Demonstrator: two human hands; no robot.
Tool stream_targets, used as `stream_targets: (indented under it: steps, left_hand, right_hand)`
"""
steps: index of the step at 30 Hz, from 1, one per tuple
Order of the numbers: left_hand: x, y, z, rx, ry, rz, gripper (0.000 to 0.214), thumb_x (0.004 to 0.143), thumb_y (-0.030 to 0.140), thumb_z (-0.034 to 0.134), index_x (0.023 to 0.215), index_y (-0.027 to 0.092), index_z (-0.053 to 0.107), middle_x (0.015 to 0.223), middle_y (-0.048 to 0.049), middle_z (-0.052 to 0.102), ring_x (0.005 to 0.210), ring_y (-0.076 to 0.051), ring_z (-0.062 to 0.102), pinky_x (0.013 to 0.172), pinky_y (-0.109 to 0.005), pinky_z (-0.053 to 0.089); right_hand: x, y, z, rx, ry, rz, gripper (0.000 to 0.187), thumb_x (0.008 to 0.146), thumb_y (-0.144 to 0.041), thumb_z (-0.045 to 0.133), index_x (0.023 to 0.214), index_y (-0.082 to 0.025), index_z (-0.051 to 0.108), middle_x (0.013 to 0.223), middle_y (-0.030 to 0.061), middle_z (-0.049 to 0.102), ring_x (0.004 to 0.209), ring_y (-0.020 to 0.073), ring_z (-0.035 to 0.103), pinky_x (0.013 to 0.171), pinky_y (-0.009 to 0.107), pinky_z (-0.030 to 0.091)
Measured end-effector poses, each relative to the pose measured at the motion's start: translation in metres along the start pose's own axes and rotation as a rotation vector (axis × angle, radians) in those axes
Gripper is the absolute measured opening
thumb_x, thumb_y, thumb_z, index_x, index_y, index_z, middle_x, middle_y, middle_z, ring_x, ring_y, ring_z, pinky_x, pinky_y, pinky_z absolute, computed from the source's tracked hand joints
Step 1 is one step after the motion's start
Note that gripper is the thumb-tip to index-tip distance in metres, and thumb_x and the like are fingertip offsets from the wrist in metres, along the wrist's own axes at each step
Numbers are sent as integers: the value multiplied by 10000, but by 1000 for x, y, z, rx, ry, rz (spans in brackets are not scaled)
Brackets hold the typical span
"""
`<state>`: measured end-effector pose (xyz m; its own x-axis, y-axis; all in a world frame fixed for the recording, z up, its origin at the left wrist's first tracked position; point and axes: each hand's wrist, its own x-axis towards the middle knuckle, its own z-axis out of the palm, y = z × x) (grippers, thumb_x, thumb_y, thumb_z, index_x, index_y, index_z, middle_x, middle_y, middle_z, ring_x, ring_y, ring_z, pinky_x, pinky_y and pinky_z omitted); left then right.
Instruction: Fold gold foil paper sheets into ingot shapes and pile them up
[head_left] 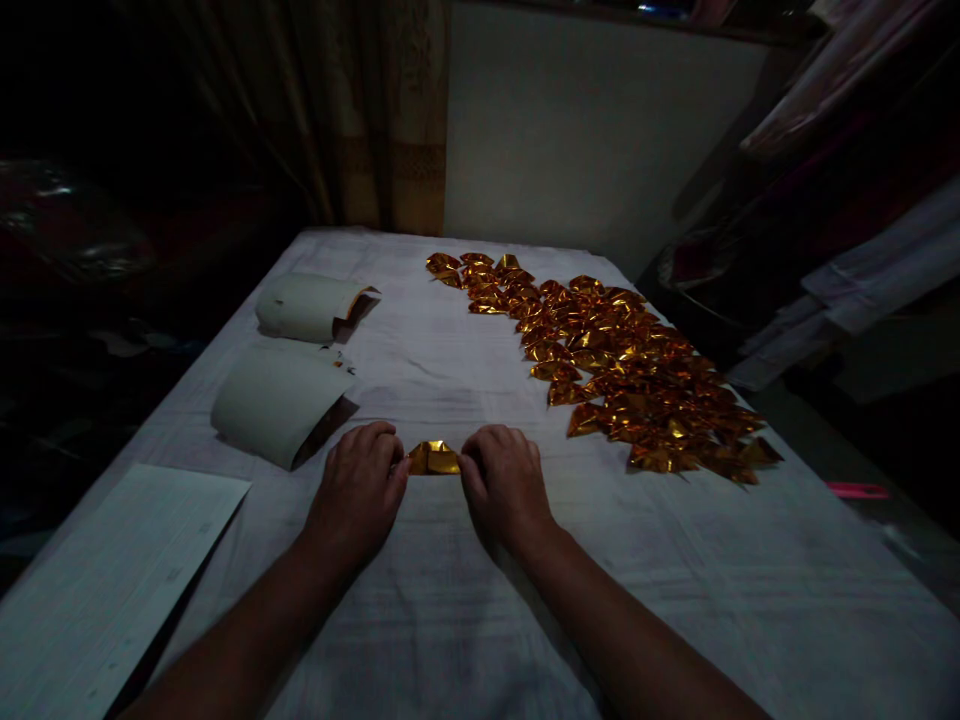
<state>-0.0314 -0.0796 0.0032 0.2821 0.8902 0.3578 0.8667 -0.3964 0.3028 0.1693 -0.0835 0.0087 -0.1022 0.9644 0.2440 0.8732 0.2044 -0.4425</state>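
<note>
Between my two hands, low over the white cloth, is a small folded piece of gold foil paper [433,458]. My left hand [360,475] pinches its left end between thumb and fingers. At the opposite end, my right hand [504,475] grips the foil the same way, fingers curled. The middle of the piece shows creases and a shiny face. To the right and beyond lies a broad pile of folded gold foil pieces [622,350], pointed at their ends and heaped close together.
Two curled pale sheets [274,400] lie left of my hands, one behind the other. A flat white sheet [127,570] rests at the near left. White cloth [450,620] covers the table. Behind stand a curtain [375,130] and a pale wall panel [570,130]; cloth items hang at right.
</note>
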Motion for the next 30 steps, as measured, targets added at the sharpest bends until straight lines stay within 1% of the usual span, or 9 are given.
stream_targets:
  steps: [3,6,9,12,14,17,21,26,30]
  left_hand:
    - [0,-2,0,-46,18,142,221,963,214,483,1121,229,637,1232,-106,655,1130,-284,589,942,-471,477]
    - [-1,-1,-1,-54,-17,301,280,964,166,488,1166,254,661,1195,-65,717,1102,-262,626,947,-466,471]
    - [-2,4,-3,12,-33,299,335,932,127,501,1208,224,665,1207,-69,733,1134,-279,635,999,-507,445]
    - [-6,8,-6,53,-53,274,389,909,119,496,1249,210,661,1265,-74,715,1194,-291,623,1056,-525,412]
    - [-8,9,-9,81,-63,268,393,921,155,500,1281,209,650,1286,-74,707,1217,-307,615,1065,-541,400]
    - [-10,7,-13,136,-64,256,350,965,246,503,1278,206,655,1270,-78,715,1224,-340,608,1045,-568,399]
    - [-7,4,-18,160,-56,237,293,1000,300,481,1187,243,699,1187,-74,749,1134,-316,652,991,-535,429]
    - [1,3,-23,177,-115,206,246,989,335,520,1092,263,731,957,-59,748,862,-263,671,772,-417,485]
    - [3,3,-21,226,-126,235,237,979,274,523,1109,249,720,898,-56,717,797,-252,653,697,-384,470]
  right_hand:
    - [0,1,1,-30,-5,-23,53,909,-177,633,900,-223,658,943,44,682,928,246,568,809,371,371]
    - [-1,2,1,-37,-9,-82,121,939,-169,584,987,-224,680,1038,58,713,989,250,593,848,387,396]
    - [-6,1,1,-23,-71,-276,286,977,-204,532,1242,-210,639,1313,82,665,1242,256,543,1017,430,379]
    - [-14,-1,-1,-45,-224,-432,510,1000,-343,516,1470,-154,462,1536,113,478,1441,274,378,1176,512,255]
    - [-18,-2,-3,-69,-297,-403,606,1005,-422,500,1530,-147,374,1591,120,384,1480,282,322,1212,558,194]
    - [-23,-1,-8,-98,-333,-312,609,1016,-446,472,1542,-160,362,1607,116,339,1497,286,298,1221,592,170]
    - [-23,2,-13,-132,-320,-245,561,1013,-409,485,1522,-184,412,1591,105,365,1487,311,317,1207,625,196]
    - [-21,3,-14,-127,-298,-232,540,1007,-392,501,1512,-213,430,1584,81,399,1471,337,335,1190,645,202]
    - [-18,5,-12,-100,-264,-241,514,986,-361,538,1471,-201,484,1554,88,455,1449,331,365,1178,603,243]
